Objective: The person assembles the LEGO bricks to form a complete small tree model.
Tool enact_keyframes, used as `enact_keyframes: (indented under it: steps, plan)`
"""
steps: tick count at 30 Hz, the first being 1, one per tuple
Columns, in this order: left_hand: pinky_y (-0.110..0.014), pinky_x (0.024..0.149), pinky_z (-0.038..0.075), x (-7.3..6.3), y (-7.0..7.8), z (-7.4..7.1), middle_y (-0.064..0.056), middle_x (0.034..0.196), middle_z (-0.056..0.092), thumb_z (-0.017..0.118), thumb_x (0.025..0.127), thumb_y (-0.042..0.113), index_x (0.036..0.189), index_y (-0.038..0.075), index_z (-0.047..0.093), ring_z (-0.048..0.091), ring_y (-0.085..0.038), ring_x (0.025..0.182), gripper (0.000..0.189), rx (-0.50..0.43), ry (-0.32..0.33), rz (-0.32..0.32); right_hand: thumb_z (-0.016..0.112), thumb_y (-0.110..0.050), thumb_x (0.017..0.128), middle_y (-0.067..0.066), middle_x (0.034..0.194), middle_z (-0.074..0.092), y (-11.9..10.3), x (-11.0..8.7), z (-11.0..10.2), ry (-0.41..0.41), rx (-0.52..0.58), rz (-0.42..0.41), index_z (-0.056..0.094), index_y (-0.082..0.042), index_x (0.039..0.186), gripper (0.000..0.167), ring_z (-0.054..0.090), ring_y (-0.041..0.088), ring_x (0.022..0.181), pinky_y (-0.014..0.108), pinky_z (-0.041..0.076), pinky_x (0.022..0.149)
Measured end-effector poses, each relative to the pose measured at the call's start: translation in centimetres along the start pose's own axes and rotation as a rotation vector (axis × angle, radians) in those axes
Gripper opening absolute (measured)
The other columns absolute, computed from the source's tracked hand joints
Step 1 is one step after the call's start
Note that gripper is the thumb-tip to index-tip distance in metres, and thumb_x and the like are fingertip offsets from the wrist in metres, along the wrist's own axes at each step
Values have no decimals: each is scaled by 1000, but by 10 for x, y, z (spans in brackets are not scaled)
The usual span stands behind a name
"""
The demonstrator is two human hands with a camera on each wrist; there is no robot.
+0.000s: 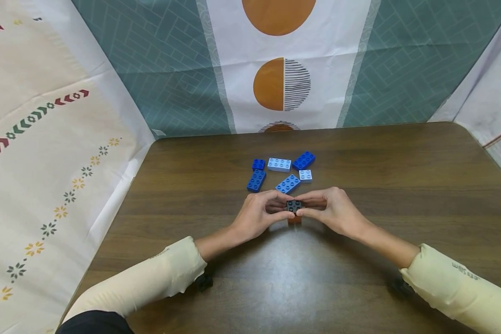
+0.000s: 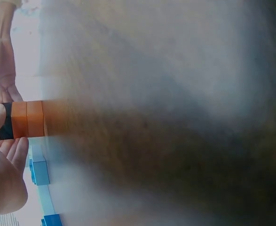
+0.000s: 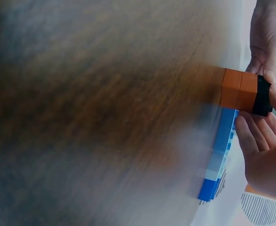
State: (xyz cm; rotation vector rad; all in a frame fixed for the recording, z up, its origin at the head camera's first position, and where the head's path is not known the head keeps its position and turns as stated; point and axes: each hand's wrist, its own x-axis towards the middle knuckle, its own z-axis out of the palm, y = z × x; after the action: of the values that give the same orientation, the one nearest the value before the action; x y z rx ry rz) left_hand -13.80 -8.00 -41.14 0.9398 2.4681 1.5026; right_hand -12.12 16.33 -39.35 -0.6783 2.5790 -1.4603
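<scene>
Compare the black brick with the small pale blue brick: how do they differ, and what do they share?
The left hand and right hand grip the black brick; neither touches the small pale blue brick. The black brick tops an orange stack; the pale blue brick lies directly on the table. Both show four studs facing up.

Right between the left hand (image 1: 256,211) and right hand (image 1: 340,213), no way through: the black brick (image 1: 293,206) atop the orange bricks (image 1: 294,221) plugs the gap! Just beyond both hands, six blue bricks (image 1: 279,164) crowd the forward path. But nearer the body, broad tabletop (image 1: 292,278) offers passage between the sleeves (image 1: 150,276), with more room outside either hand.
</scene>
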Motion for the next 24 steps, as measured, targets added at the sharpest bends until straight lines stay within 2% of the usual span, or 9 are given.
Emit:
enact_keyframes:
  steps: [10, 15, 24]
  plan:
    - [-23, 87, 60, 1, 0, 0, -8, 118, 77, 83, 94, 13, 124, 5, 74, 76, -11, 103, 33, 5, 8, 8, 84, -13, 93, 9, 118, 78, -1, 0, -1, -10, -18, 11, 77, -5, 126, 34, 76, 25, 109, 43, 61, 92]
    - [-23, 87, 60, 1, -1, 0, -9, 119, 77, 84, 93, 13, 125, 4, 74, 76, -13, 103, 34, 8, 10, 12, 86, -13, 91, 8, 122, 77, 0, -2, 2, 23, -21, -13, 77, -7, 128, 39, 74, 26, 114, 45, 60, 95]
    - [-24, 86, 61, 2, -4, -2, -7, 115, 78, 87, 91, 13, 120, 5, 74, 77, -15, 102, 33, 2, 10, 1, 85, -11, 91, 4, 119, 79, 2, -3, 6, 52, -12, -47, 80, -10, 125, 34, 75, 22, 112, 42, 62, 91]
